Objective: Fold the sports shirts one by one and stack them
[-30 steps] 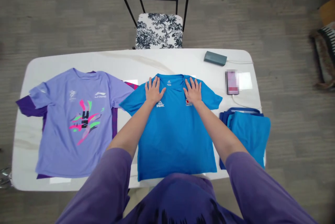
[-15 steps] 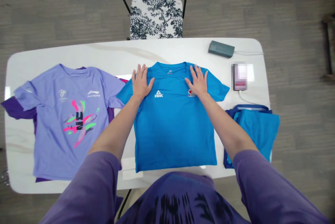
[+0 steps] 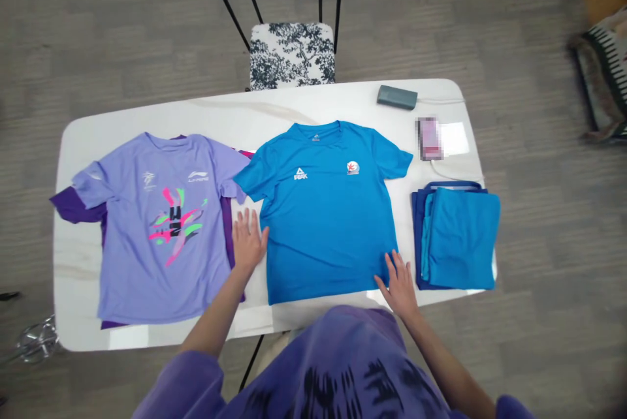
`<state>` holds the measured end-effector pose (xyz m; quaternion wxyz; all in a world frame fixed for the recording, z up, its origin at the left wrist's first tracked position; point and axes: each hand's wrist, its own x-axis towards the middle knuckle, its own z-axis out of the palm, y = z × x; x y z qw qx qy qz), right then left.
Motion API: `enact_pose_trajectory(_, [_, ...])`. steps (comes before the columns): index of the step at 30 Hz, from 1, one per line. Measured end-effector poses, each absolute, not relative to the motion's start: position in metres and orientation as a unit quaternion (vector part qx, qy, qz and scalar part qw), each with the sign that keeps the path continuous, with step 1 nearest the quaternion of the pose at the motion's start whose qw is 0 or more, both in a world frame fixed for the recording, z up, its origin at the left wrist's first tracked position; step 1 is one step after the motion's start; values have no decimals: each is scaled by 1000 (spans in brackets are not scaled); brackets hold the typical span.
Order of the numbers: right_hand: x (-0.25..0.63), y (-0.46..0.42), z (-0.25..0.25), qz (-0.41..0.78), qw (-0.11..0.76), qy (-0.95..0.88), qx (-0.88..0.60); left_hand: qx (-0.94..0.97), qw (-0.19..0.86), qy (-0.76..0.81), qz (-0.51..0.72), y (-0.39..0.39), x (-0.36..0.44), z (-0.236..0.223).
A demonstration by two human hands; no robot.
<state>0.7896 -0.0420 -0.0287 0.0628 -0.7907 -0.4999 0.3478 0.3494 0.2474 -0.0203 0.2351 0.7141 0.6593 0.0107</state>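
A bright blue T-shirt (image 3: 326, 210) lies flat, front up, in the middle of the white table (image 3: 147, 115). My left hand (image 3: 247, 243) rests open with fingers spread on the table at the shirt's left side seam. My right hand (image 3: 400, 282) lies open at the shirt's lower right hem corner, fingertips on the fabric. Neither hand holds anything. To the left a lilac T-shirt (image 3: 157, 223) with a pink and green print lies spread over a dark purple garment (image 3: 71, 203).
Folded blue garments (image 3: 458, 236) are stacked at the table's right end. A grey-green box (image 3: 396, 96), a phone (image 3: 428, 137) and a white cable lie at the far right. A chair (image 3: 292, 53) with a floral seat stands behind the table. A striped cushion (image 3: 602, 73) lies on the floor.
Both hands slid from the blue shirt's shoulders down towards me, the left to its left edge, the right to its lower right hem. The shirt now lies smooth and flat.
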Motion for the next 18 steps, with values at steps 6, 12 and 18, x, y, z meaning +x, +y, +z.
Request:
enact_pose_trajectory(6, [749, -84, -1, 368, 81, -482, -791, 736, 411, 524, -125, 95, 367, 15])
enact_pose_trajectory(12, [713, -114, 32, 346, 96, -495, -792, 712, 423, 542, -143, -12, 338, 25])
enact_pose_trajectory(18, [702, -141, 49, 349, 106, -536, -761, 712, 439, 525, -156, -63, 318, 53])
